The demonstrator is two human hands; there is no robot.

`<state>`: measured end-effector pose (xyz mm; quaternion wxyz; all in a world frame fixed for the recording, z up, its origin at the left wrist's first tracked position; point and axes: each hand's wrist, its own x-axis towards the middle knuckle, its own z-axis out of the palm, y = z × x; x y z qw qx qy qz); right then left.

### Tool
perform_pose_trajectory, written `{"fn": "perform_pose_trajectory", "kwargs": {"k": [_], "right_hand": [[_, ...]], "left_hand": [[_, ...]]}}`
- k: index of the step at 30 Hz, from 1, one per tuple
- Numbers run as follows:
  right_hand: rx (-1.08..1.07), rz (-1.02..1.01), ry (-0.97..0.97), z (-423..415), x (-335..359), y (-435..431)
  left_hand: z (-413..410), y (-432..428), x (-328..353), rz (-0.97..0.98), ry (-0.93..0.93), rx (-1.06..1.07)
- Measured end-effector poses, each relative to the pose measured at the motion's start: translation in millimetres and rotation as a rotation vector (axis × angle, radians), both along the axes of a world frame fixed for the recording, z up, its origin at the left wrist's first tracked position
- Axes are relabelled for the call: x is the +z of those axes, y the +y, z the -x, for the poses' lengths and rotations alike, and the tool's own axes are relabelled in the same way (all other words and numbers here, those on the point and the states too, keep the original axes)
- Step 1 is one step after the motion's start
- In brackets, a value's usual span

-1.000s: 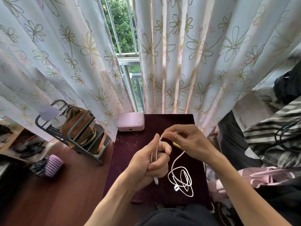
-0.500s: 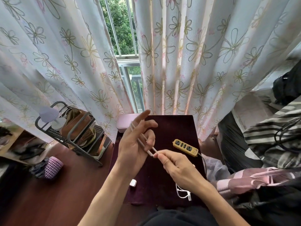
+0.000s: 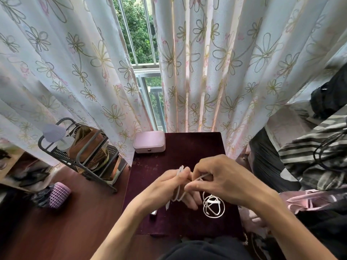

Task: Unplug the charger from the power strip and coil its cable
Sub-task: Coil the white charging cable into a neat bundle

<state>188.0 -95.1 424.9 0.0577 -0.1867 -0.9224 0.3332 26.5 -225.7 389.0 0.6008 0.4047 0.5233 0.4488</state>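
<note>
A thin white charger cable (image 3: 214, 206) lies partly in loose loops on the dark purple table (image 3: 187, 145). Several turns of it are wound round the fingers of my left hand (image 3: 169, 186), which holds them above the table's middle. My right hand (image 3: 221, 179) pinches a strand of the same cable just right of the left fingers. A small white charger block (image 3: 153, 212) lies on the table under my left wrist, mostly hidden. The yellow power strip is hidden behind my right hand.
A pink case (image 3: 149, 141) sits at the table's far left corner. A grey wire rack (image 3: 82, 154) with bags stands on the wooden floor to the left, a purple holder (image 3: 59, 194) near it. Flowered curtains hang behind; striped bedding (image 3: 309, 156) lies right.
My right hand has risen from below the left hand to its right side, covering the power strip. More cable is wound round the left fingers, and the loose loops lie bunched on the table.
</note>
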Motion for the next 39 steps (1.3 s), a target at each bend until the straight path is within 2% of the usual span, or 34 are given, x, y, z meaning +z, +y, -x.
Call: {"fn": "perform_pose_trajectory", "kwargs": {"k": [4, 9, 13, 19, 23, 25, 26, 28, 32, 35, 39], "right_hand": [[0.038, 0.191, 0.058, 6.5, 3.5, 16.8], [0.058, 0.531, 0.179, 19.2, -8.7, 26.1], [-0.006, 0.689, 0.35, 22.1, -22.6, 21.3], [-0.09, 0.794, 0.47, 22.8, -33.2, 12.8], [-0.157, 0.893, 0.534, 24.0, -37.5, 5.2], [-0.2, 0.858, 0.549, 26.3, -40.4, -4.3], [-0.214, 0.817, 0.541, 28.0, -42.8, -10.5], [-0.227, 0.732, 0.501, 30.4, -49.9, -24.1], [-0.139, 0.57, 0.359, 27.5, -60.2, -49.4], [-0.095, 0.385, 0.242, 21.2, -57.0, -57.8], [-0.066, 0.143, 0.086, 10.8, -43.7, -54.7]], "left_hand": [[-8.9, -3.0, -0.5, 0.078, -0.079, -0.128], [-25.8, -5.1, 3.1, 0.043, -0.501, -0.153], [-28.3, -15.9, 14.3, -0.084, -0.662, -0.11], [-36.0, -18.1, 34.7, -0.165, -0.815, 0.002], [-34.5, -13.0, 42.4, -0.234, -1.081, -0.047], [-30.0, -7.4, 45.5, -0.258, -1.226, -0.024], [-26.2, -4.3, 46.7, -0.278, -1.24, 0.036], [-18.1, 2.0, 47.6, -0.325, -1.104, 0.246], [-14.3, 14.3, 42.0, -0.353, -0.495, 0.65], [-13.8, 16.1, 31.1, -0.329, -0.105, 0.729], [-2.6, 10.9, 15.6, -0.264, 0.16, 0.641]]}}
